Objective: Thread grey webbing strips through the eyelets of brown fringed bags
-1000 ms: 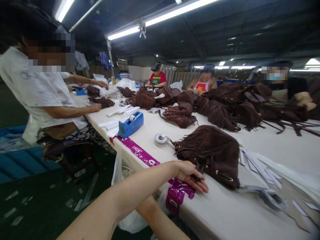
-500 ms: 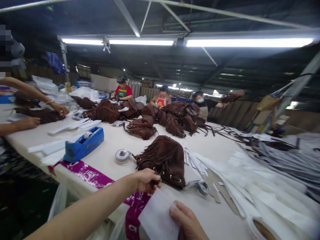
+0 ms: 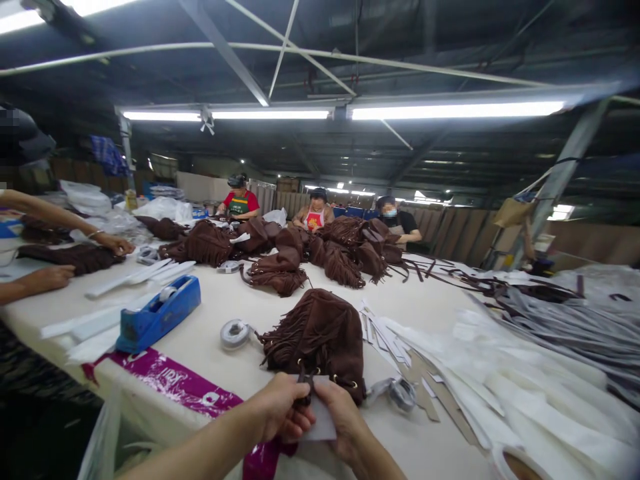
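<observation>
A dark brown fringed bag [image 3: 333, 333] with metal eyelets lies on the table in front of me. At its near edge, my left hand [image 3: 283, 408] is closed on the bag's brown drawstring end [image 3: 303, 395]. My right hand [image 3: 345, 417] pinches a small sheet of thin white paper [image 3: 323, 428] and holds it against the drawstring, close to my left fingers. The left fingers partly cover the paper. A roll of grey strap [image 3: 235, 333] lies left of the bag, and a second wrapped roll [image 3: 401, 395] lies to its right.
A blue tape dispenser [image 3: 160, 313] stands left, beside purple printed plastic [image 3: 175, 383] along the table edge. White sheets [image 3: 540, 393] and card strips [image 3: 425, 393] spread rightward. Brown bags [image 3: 285, 267] are heaped behind. A co-worker's hands [image 3: 113, 243] work at left; several people sit opposite.
My right hand has brought the white paper up and left to the drawstring in my left hand. The view has tilted up. A co-worker opposite has lowered a raised bag.
</observation>
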Motion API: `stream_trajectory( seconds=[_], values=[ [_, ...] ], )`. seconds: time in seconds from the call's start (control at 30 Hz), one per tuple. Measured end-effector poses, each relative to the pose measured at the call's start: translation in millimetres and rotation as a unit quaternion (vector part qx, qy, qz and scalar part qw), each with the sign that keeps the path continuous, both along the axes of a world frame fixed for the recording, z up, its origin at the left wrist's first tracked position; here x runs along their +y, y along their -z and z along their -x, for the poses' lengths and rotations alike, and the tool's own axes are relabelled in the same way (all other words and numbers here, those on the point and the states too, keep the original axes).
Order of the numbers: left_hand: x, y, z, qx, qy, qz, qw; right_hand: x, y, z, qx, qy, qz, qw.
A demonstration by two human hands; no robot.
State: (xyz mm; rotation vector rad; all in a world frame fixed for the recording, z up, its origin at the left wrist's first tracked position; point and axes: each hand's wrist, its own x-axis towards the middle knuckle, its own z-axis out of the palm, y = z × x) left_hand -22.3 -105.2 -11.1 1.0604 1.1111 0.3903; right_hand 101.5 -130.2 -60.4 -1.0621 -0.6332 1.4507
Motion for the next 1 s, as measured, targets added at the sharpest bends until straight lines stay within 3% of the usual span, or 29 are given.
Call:
stream_trajectory(
  seconds=[0.13, 0.27, 0.37, 0.43, 0.5, 0.57, 0.63, 0.73, 0.9, 1.0],
  values=[
    [-4, 12.3, 1, 0.065, 0.019, -0.050, 0.996, 3, 8.0, 14, 0.105, 0.059, 0.022, 0.993],
    [-4, 10.6, 7, 0.137, 0.039, -0.149, 0.979, -2, 6.4, 17, 0.133, 0.037, -0.006, 0.990],
    [-4, 2.7, 16, 0.242, 0.035, -0.357, 0.901, -2, 5.3, 14, 0.126, 0.025, -0.016, 0.992],
    [-1, 0.1, 21, 0.274, 0.008, -0.439, 0.856, -1, 7.3, 11, 0.126, 0.017, -0.021, 0.992],
    [3, 2.9, 24, 0.231, -0.034, -0.388, 0.892, 1, 10.8, 9, 0.126, 0.002, -0.027, 0.992],
    [8, 10.7, 23, 0.133, -0.065, -0.260, 0.954, 2, 14.5, 9, 0.122, -0.008, -0.038, 0.992],
    [10, 21.0, 19, 0.021, -0.080, -0.147, 0.986, 2, 17.4, 9, 0.109, 0.003, -0.045, 0.993],
    [10, 33.8, 12, -0.070, -0.089, -0.119, 0.986, 0, 19.2, 8, 0.059, 0.028, -0.048, 0.997],
    [7, 37.1, 5, -0.067, -0.093, -0.126, 0.985, -7, 14.9, 6, -0.041, 0.027, -0.050, 0.998],
    [7, 32.9, 4, -0.056, -0.092, -0.129, 0.986, -11, 5.5, 5, 0.012, -0.003, -0.042, 0.999]
  ],
)
